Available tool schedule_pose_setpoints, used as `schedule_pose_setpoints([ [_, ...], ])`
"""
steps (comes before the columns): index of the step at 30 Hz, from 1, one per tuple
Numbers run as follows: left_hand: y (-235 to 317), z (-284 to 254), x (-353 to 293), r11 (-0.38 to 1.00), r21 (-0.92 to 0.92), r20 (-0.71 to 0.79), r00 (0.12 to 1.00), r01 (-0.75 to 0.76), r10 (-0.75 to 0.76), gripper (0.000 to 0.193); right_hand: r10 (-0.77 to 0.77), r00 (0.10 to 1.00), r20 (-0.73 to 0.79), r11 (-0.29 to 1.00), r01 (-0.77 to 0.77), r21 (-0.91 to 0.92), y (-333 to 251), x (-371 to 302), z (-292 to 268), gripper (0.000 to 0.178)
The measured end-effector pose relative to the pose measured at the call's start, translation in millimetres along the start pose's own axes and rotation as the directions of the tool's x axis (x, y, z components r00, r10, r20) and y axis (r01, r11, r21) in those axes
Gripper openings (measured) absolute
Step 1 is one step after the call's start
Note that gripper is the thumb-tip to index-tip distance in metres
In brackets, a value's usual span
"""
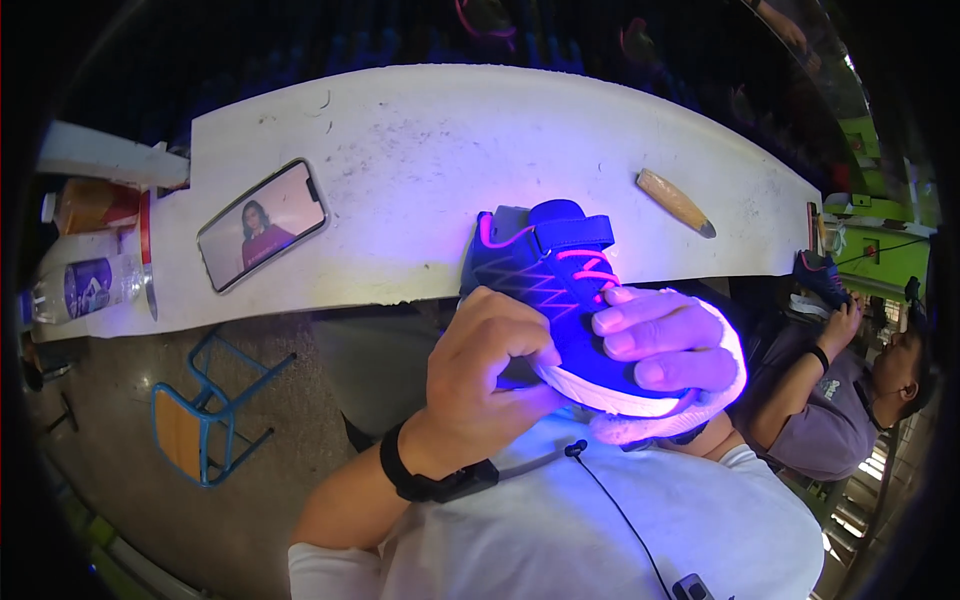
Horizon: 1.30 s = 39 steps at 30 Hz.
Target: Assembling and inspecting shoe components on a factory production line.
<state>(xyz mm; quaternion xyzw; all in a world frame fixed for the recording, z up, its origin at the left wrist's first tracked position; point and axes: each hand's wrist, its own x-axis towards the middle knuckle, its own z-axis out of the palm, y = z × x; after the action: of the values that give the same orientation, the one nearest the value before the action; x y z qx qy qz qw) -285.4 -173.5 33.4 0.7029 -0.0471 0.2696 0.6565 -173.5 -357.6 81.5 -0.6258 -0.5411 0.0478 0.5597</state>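
Note:
A dark blue sports shoe (545, 270) with pink laces, a strap and a white sole is held in front of my chest, over the table's near edge, under violet light. My left hand (480, 370) is closed at the toe end, thumb and forefinger pinching by the sole's edge. Across the toe and upper lie the curled fingers of my right hand (670, 345), gripping the shoe from the right. Glare whitens that hand's outer edge, so what lies beneath the sole there is hard to make out. A black band (405, 465) circles my left wrist.
On the white table (430, 160) lie a phone (262, 225) showing a person and a tan-handled tool (675, 202) with a dark tip. Plastic bottles (90, 285) stand left, above a blue-framed stool (205, 425). At right, a co-worker (835, 400) holds another shoe (822, 280).

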Motion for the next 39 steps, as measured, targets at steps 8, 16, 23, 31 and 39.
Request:
schedule_pose_setpoints([
  [8, -22, 16, 21, 0.855, 0.514, 0.196, 0.979, -0.061, -0.048, 0.049, 0.223, 0.902, -0.368, 0.929, -0.082, 0.361, 48, -65, -29, 0.051],
  [16, -3, -66, 50, 0.919, 0.275, 0.327, 0.871, 0.283, -0.366, 0.076, 0.823, 0.530, -0.204, 0.534, -0.600, 0.595, 64, -66, -32, 0.087],
  [23, 75, -57, 79, 0.815, 0.549, 0.331, 0.944, -0.186, -0.007, 0.080, 0.329, 0.923, -0.201, 0.932, -0.283, 0.226, 28, 40, 11, 0.101],
  [31, 82, -45, 69, 0.737, 0.667, 0.241, 0.968, -0.109, -0.075, 0.063, 0.215, 0.976, -0.034, 0.945, -0.200, 0.258, 17, 75, 30, 0.065],
  [39, 72, -57, 67, 0.734, 0.668, 0.175, 0.985, -0.124, 0.007, 0.059, 0.306, 0.945, -0.120, 0.313, 0.019, 0.950, 41, 74, 46, 0.036],
])
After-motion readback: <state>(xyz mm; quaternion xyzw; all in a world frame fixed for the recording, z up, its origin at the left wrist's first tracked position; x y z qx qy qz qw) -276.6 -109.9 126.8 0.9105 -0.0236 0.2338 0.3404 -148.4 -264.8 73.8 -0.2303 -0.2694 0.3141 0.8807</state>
